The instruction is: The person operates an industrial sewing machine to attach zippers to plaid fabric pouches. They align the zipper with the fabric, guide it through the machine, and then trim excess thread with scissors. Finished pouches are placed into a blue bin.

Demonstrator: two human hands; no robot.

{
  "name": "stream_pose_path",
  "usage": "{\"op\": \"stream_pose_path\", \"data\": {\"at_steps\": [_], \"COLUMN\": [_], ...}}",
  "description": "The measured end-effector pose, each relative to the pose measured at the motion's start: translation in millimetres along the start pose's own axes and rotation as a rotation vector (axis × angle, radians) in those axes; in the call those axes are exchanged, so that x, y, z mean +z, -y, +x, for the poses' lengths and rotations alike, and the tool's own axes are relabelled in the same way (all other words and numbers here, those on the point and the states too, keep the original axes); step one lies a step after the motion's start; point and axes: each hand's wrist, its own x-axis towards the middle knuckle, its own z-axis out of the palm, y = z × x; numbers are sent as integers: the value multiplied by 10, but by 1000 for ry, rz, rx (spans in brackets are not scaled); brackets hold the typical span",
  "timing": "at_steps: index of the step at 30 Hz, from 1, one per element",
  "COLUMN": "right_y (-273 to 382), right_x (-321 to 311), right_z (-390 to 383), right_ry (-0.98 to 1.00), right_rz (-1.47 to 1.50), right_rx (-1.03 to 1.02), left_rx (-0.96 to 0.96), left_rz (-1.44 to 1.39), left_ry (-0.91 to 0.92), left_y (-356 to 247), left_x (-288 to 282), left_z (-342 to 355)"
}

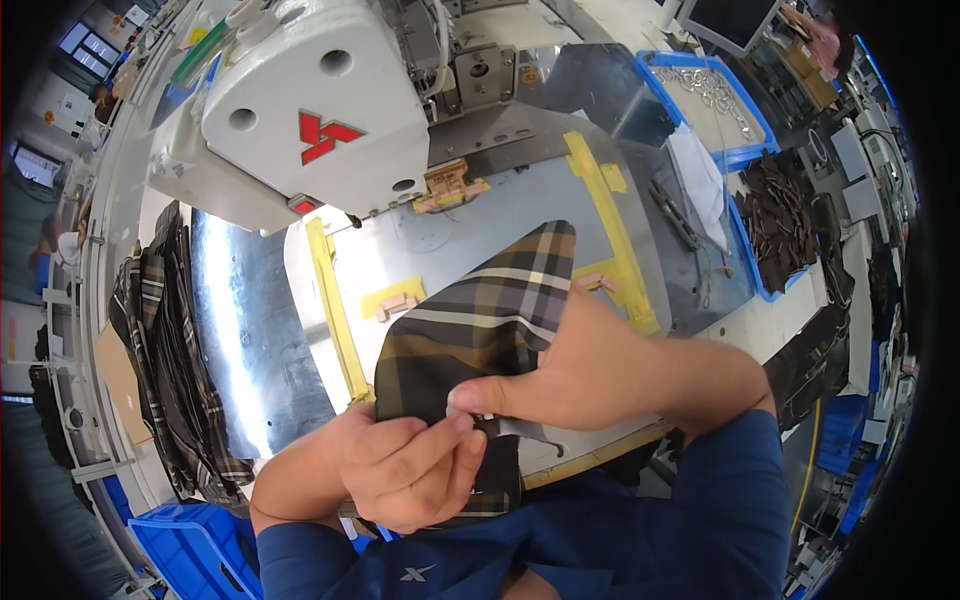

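Observation:
A plaid fabric piece point(480, 300) in black, brown, grey and cream is held up in front of me, its pointed end slanting to the far right. My left hand point(405, 465) is closed at its near edge, the fingers curled and pinching. From the right, my right hand point(580, 375) grips the same piece, thumb on top and its fingers hidden under the cloth. Both sets of fingertips meet at the near edge, where something small and pale shows too little to name. Behind the cloth lies a work plate point(440, 240) with yellow tape strips.
A white sewing machine head point(310, 110) looms at the far left above the plate. Stacked plaid pieces point(165, 350) lie on the left, above a blue crate point(195, 545). At right are tweezers point(675, 215), a blue tray of metal rings point(710, 95) and a tray of brown pieces point(775, 220).

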Motion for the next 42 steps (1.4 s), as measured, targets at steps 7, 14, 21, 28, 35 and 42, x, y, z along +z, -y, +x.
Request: {"op": "stream_pose_path", "data": {"at_steps": [7, 14, 21, 28, 35, 42], "right_y": [356, 216, 180, 166, 81, 243], "right_x": [-183, -225, -115, -69, -60, -152], "right_z": [-48, -87, -117, -48, -49, -81], "right_ry": [-5, 42, -246, -104, -116, -6], "right_rz": [333, -343, -737, -777, -725, -739], "right_rx": [370, -259, -610, -866, -898, -903], "left_rx": [-172, -223, -168, -103, -127, -196], "left_rz": [-139, -174, -264, -125, -183, -192], "left_ry": [76, 45, 17, -72, -63, -93], "left_y": [101, 90, 71, -47, -52, -89], "left_x": [-187, -235, -205, -87, -72, -57], "left_z": [77, 72, 49, -50, -36, -19]}}
